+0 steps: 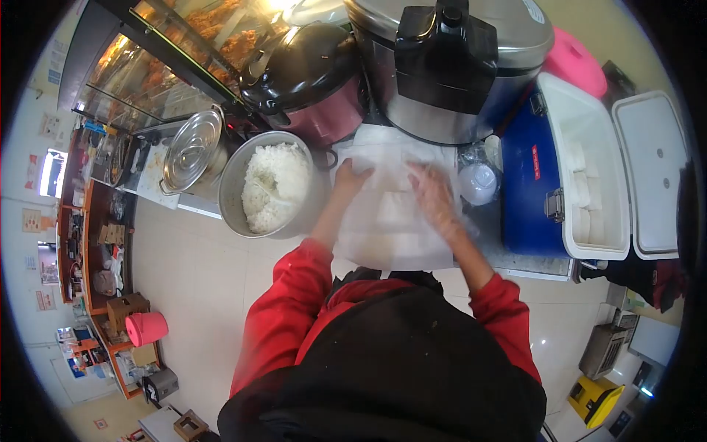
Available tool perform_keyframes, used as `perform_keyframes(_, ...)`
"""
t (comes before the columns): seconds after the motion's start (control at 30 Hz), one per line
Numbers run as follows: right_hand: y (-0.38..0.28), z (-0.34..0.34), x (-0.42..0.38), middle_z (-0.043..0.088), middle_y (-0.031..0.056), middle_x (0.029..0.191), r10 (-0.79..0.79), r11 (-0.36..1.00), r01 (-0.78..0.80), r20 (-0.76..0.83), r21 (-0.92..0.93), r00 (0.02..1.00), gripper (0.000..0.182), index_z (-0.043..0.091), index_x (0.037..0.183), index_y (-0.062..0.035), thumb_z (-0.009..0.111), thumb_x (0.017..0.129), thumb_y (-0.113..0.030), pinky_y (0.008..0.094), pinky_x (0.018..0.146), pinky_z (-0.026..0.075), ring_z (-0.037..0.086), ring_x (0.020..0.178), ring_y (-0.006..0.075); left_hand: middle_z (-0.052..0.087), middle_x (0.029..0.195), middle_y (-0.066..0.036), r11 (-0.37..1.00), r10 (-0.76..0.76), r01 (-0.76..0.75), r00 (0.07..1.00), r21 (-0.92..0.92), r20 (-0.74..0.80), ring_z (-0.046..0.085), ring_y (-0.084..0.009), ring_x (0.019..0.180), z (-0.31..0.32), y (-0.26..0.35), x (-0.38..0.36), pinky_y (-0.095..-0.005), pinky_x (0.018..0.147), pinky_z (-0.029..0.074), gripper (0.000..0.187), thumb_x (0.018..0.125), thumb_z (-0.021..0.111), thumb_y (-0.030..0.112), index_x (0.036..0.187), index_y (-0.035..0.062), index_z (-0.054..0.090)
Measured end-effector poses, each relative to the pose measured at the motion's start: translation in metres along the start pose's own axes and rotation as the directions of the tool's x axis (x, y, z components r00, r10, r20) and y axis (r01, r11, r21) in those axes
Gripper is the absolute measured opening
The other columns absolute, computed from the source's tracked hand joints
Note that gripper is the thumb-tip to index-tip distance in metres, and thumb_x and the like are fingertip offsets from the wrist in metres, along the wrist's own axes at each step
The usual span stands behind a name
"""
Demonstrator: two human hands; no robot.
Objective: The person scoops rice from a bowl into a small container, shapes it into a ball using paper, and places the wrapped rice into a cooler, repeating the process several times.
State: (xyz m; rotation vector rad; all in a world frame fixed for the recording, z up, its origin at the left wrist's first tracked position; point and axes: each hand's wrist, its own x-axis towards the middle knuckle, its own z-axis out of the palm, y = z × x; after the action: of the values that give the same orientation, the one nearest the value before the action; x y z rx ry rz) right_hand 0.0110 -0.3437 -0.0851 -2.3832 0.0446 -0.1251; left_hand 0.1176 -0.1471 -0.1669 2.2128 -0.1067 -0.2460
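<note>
White paper sheets [390, 221] lie stacked and partly folded on the counter in front of me, some reaching past its front edge. My left hand [353, 177] rests at the left side of the paper, its fingers stretched out. On the right side, my right hand [434, 193] is over the paper with fingers apart, slightly blurred by motion. Just left of my left hand stands a metal pot [230, 193] of white rice [276, 180], with a pale rice paddle [274, 193] lying in it. A small white plastic bowl [479, 184] sits to the right of my right hand.
Behind the paper stand a pink-and-black rice cooker [324, 110] and a large steel cooker [412, 110]. A lidded pot [193, 151] is at left, beside a glass food display [147, 81]. At right, an open blue cooler box [519, 184] holds white wrapped bundles [582, 191].
</note>
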Motion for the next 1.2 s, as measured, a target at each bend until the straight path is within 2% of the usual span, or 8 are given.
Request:
perform_keyframes(0.17, 0.039, -0.019, 0.048, 0.054, 0.0155, 0.11, -0.317, 0.937, 0.315, 0.012, -0.154, 0.948, 0.043, 0.052, 0.116, -0.0132, 0.059, 0.079, -0.035, 0.0398, 0.092, 0.036, 0.048, 0.104, 0.0334, 0.059, 0.078, 0.003, 0.869, 0.171, -0.155, 0.985, -0.469, -0.009, 0.047, -0.0016, 0.074, -0.028, 0.044, -0.023, -0.0171, 0.064, 0.037, 0.011, 0.081, 0.061, 0.01, 0.087, 0.0015, 0.063)
perform_keyframes(0.27, 0.026, -0.037, 0.062, 0.058, 0.0148, 0.105, -0.313, 0.898, 0.384, 0.302, -0.215, 0.901, 0.039, 0.058, 0.107, -0.0122, 0.059, 0.078, -0.038, 0.0376, 0.089, 0.038, 0.052, 0.1, 0.0303, 0.06, 0.085, -0.002, 0.941, 0.185, -0.189, 0.982, -0.281, -0.041, 0.053, -0.01, 0.081, -0.041, 0.054, -0.053, -0.0224, 0.072, 0.041, 0.012, 0.083, 0.056, 0.007, 0.093, 0.0016, 0.06)
perform_keyframes(0.37, 0.024, -0.028, 0.08, 0.061, 0.0159, 0.096, -0.19, 0.926, 0.343, 0.59, -0.158, 0.784, 0.033, 0.063, 0.096, -0.01, 0.059, 0.078, -0.037, 0.0375, 0.081, 0.043, 0.057, 0.091, 0.0296, 0.057, 0.096, -0.011, 0.848, 0.52, -0.497, 0.713, 0.184, -0.47, 0.053, -0.0236, 0.094, -0.036, 0.095, -0.094, -0.0316, 0.084, 0.04, 0.019, 0.081, 0.053, 0.003, 0.1, 0.0012, 0.055)
perform_keyframes(0.4, 0.026, -0.024, 0.085, 0.062, 0.0165, 0.092, -0.147, 0.938, 0.313, 0.654, -0.145, 0.742, 0.031, 0.064, 0.092, -0.0093, 0.059, 0.077, -0.036, 0.0379, 0.078, 0.044, 0.058, 0.087, 0.03, 0.054, 0.103, -0.014, 0.825, 0.565, -0.553, 0.798, 0.119, -0.208, 0.05, -0.0284, 0.1, -0.033, 0.091, -0.111, -0.0351, 0.089, 0.038, 0.022, 0.079, 0.052, 0.001, 0.102, 0.0009, 0.053)
perform_keyframes(0.5, 0.026, -0.013, 0.075, 0.062, 0.0163, 0.081, -0.349, 0.908, 0.41, 0.39, -0.084, 0.852, 0.028, 0.065, 0.081, -0.0071, 0.058, 0.078, -0.034, 0.0384, 0.07, 0.046, 0.06, 0.077, 0.0299, 0.039, 0.129, -0.018, 0.691, 0.683, -0.72, 0.681, 0.07, 0.263, 0.036, -0.0327, 0.122, -0.015, 0.084, -0.163, -0.0433, 0.103, 0.025, 0.045, 0.083, 0.054, 0.016, 0.123, -0.0003, 0.041)
perform_keyframes(0.63, 0.007, -0.016, 0.045, 0.062, 0.0152, 0.082, -0.32, 0.896, 0.402, 0.35, -0.19, 0.88, 0.023, 0.063, 0.083, -0.0053, 0.055, 0.08, -0.026, 0.0398, 0.07, 0.046, 0.06, 0.079, 0.0296, 0.017, 0.141, -0.021, 0.81, 0.497, -0.559, 0.815, 0.177, 0.297, 0.017, -0.0331, 0.132, -0.009, 0.081, -0.167, -0.0451, 0.106, 0.014, 0.068, 0.085, 0.052, 0.024, 0.135, -0.0057, 0.016)
perform_keyframes(1.1, -0.001, 0.026, -0.078, 0.043, 0.0175, 0.127, -0.36, 0.823, 0.38, 0.13, -0.423, 0.924, 0.046, 0.041, 0.125, -0.0004, 0.047, 0.081, -0.011, 0.0404, 0.104, 0.026, 0.036, 0.124, 0.0286, 0.046, 0.124, -0.015, 0.631, 0.775, -0.769, 0.631, 0.099, -0.036, 0.043, -0.0305, 0.115, -0.025, 0.049, -0.137, -0.045, 0.099, 0.031, 0.042, 0.077, 0.058, 0.008, 0.118, 0.0052, 0.048)
perform_keyframes(1.2, -0.013, 0.024, -0.084, 0.035, 0.0171, 0.134, -0.252, 0.91, 0.281, 0.131, -0.306, 0.959, 0.045, 0.035, 0.128, 0.0003, 0.043, 0.087, -0.015, 0.0416, 0.107, 0.018, 0.028, 0.128, 0.0286, 0.046, 0.125, -0.015, 0.665, 0.691, -0.722, 0.692, 0.192, 0.207, 0.045, -0.0306, 0.112, -0.028, 0.067, -0.14, -0.0424, 0.096, 0.034, 0.048, 0.077, 0.059, 0.009, 0.123, 0.004, 0.044)
